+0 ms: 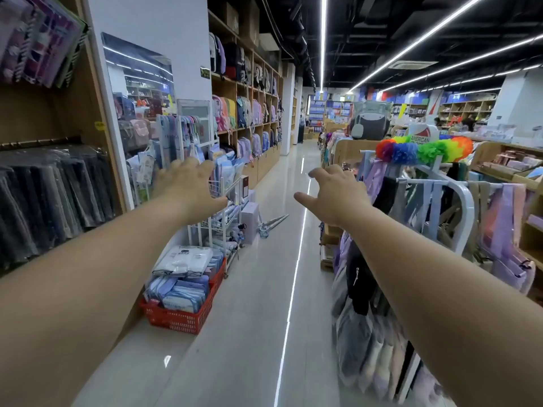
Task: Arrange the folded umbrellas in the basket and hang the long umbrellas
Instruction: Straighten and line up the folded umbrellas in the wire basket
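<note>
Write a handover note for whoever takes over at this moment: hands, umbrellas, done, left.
Left hand: open, empty, raised before the white wire rack.
Right hand: open, empty, held forward.
Long umbrellas: lying on the floor beside the rack, not hung.
Folded umbrellas: some seemingly in the rack's baskets.
Done: nothing evident.
Left: hang the long ones, tidy the folded ones.

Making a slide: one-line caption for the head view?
Left hand and right hand, open and empty, reach toward a white wire rack; long umbrellas lie on the aisle floor beyond.
</note>
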Available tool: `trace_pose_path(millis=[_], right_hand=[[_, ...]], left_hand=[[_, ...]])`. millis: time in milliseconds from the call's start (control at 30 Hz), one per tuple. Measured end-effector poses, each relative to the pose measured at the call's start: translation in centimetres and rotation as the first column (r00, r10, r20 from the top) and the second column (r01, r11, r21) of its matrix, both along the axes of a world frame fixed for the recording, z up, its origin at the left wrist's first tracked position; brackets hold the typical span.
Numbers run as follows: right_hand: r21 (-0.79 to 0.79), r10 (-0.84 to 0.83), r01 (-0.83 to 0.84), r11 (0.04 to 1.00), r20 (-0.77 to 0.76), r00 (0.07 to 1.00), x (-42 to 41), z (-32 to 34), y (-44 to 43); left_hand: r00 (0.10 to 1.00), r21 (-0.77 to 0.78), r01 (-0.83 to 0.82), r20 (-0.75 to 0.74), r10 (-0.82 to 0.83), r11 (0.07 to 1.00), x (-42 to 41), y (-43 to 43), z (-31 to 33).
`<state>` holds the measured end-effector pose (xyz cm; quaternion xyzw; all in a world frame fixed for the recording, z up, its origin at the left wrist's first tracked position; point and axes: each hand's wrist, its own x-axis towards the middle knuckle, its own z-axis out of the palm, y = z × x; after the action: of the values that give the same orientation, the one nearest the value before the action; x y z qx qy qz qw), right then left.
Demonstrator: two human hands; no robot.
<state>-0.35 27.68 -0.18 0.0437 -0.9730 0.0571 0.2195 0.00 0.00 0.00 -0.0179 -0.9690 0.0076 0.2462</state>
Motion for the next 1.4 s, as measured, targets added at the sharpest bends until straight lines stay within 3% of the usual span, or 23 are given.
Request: trace_pose_path(millis=[367,733,1400], right_hand=[[0.002,0.012,-0.013,1.0,0.186,0.982,-17.6,-2.4,-7.2],[-0.001,0.005,-0.005,1.0,0.34,0.94,-37.8,-6.9,-12.1],[-0.019,0.09,-0.092,0.996,0.44,0.893,-79.7,-15.8,0.7]], left_hand=[[0.979,0.089,0.062,0.186,-0.078,0.994,-18.6,-6.4,-3.2],[0.914,0.044,0.064,0.397,-0.076,0.997,-40.3,-11.2,-7.9],[0.855,0.039,0.015,0.518,-0.033,0.999,-80.8,0.8,-16.2]])
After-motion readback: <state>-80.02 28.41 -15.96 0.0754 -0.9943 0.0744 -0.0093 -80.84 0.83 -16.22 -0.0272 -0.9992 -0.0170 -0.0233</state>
